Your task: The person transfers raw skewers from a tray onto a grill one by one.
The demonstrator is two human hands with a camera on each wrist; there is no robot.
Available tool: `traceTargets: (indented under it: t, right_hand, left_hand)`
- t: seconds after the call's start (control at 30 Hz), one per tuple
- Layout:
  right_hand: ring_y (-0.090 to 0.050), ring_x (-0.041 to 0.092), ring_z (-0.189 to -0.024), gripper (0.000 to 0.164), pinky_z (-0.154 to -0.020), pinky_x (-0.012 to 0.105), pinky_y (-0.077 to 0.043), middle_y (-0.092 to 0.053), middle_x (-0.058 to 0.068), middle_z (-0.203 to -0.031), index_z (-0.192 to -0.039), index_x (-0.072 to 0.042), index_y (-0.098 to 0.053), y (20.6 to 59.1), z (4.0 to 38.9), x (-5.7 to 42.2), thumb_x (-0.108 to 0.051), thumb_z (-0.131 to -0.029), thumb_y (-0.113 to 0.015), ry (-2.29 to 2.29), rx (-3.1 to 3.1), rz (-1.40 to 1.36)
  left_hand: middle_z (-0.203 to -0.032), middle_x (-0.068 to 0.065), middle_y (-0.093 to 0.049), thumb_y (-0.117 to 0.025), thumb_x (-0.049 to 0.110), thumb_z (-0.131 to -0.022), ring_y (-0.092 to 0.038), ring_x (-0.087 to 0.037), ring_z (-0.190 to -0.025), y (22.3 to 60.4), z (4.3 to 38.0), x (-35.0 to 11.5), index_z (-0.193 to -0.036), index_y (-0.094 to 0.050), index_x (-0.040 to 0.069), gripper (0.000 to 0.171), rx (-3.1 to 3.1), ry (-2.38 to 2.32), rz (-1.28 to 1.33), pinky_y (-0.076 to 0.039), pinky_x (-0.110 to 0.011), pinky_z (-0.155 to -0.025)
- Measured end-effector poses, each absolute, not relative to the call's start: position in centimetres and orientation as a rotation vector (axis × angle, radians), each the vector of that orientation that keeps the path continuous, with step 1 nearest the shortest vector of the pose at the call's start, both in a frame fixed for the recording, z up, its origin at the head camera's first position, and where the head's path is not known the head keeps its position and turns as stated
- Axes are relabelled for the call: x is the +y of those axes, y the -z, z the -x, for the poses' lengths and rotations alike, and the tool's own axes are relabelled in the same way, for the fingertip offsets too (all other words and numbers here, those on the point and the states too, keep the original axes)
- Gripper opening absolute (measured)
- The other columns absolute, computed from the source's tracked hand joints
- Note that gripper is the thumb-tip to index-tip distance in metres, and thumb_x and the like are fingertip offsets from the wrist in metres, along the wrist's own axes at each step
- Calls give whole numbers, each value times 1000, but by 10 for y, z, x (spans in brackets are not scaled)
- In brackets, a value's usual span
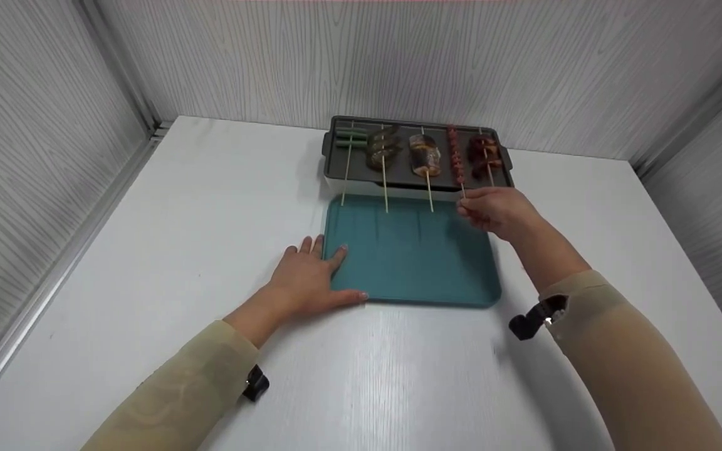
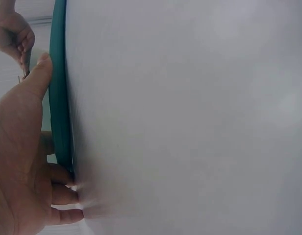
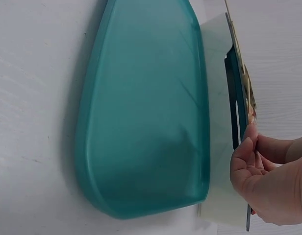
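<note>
My right hand (image 1: pixel 500 210) pinches the bare stick end of a thin skewer of small red pieces (image 1: pixel 455 156), which lies along the dark grill pan (image 1: pixel 402 174). In the right wrist view, thumb and fingertips meet at the pan's front edge. My left hand (image 1: pixel 303 280) rests at the near left corner of a teal tray (image 1: pixel 411 260), fingers spread, with the thumb along the near rim. From the left wrist, the tray's side (image 2: pixel 58 93) runs past the thumb, and the fingertips reach down to the table.
Other skewers lie on the pan: green pieces (image 1: pixel 351 139), curved brown pieces (image 1: pixel 382 153), a thick browned roll (image 1: pixel 425 156) and dark red chunks (image 1: pixel 485 153). Several sticks overhang the tray's far edge. A pale grey panel wall (image 1: pixel 261 62) stands behind the white table (image 1: pixel 210 207).
</note>
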State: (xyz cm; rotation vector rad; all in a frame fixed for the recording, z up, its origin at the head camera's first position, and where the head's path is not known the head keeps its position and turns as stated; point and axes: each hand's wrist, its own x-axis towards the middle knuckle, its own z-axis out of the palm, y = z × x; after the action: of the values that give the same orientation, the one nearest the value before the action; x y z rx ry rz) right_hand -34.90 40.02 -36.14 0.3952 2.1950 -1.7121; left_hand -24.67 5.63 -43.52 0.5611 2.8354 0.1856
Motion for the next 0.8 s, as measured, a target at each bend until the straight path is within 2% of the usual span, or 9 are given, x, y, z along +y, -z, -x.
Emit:
traceTargets:
  t: [0.1,0.2,0.37,0.47,0.6,0.8]
  right_hand:
    - [-69,13,-98,46,-101,36,-53,-74,2,-106,-150,3,-55,362,348,401,-12,-108,-64,1721,2193,-404]
    - [-70,16,-108,50,-109,38,-51,-72,10,-123,-154,3,-51,362,345,403,-11,-108,-63,1745,2166,-392]
    - [-64,24,-131,56,-115,41,-46,-55,23,-153,-158,4,-45,360,338,406,-10,-107,-65,1786,2154,-351]
    - [-57,30,-140,59,-114,40,-47,-51,24,-157,-159,3,-43,356,328,406,-16,-108,-65,1784,2206,-317]
    - [-51,33,-144,63,-115,39,-46,-51,22,-156,-161,2,-40,352,312,404,-25,-109,-62,1728,2322,-243]
    - [-50,33,-145,64,-119,48,-41,-53,18,-156,-160,-6,-46,356,289,399,-41,-109,-60,1464,2669,-103]
  left_hand:
    - [-168,-34,-24,-41,92,-91,-24,-49,-157,435,247,57,-169,-31,16,109,2838,-187,-579,-28,-64,-121]
    - [-167,-34,-25,-41,91,-91,-25,-49,-156,435,248,56,-169,-31,15,109,2840,-193,-597,-29,-64,-121]
    - [-167,-34,-25,-42,90,-92,-25,-49,-156,436,254,55,-168,-32,15,107,2844,-191,-599,-29,-64,-121]
    - [-168,-35,-24,-42,89,-92,-24,-49,-156,437,258,54,-169,-31,14,108,2843,-195,-607,-28,-64,-122]
    - [-167,-35,-24,-41,90,-92,-24,-50,-156,441,259,51,-169,-30,13,109,2844,-217,-606,-27,-65,-122]
    - [-167,-34,-27,-44,88,-92,-28,-52,-154,442,260,42,-168,-32,12,108,2910,-246,-561,-31,-64,-120]
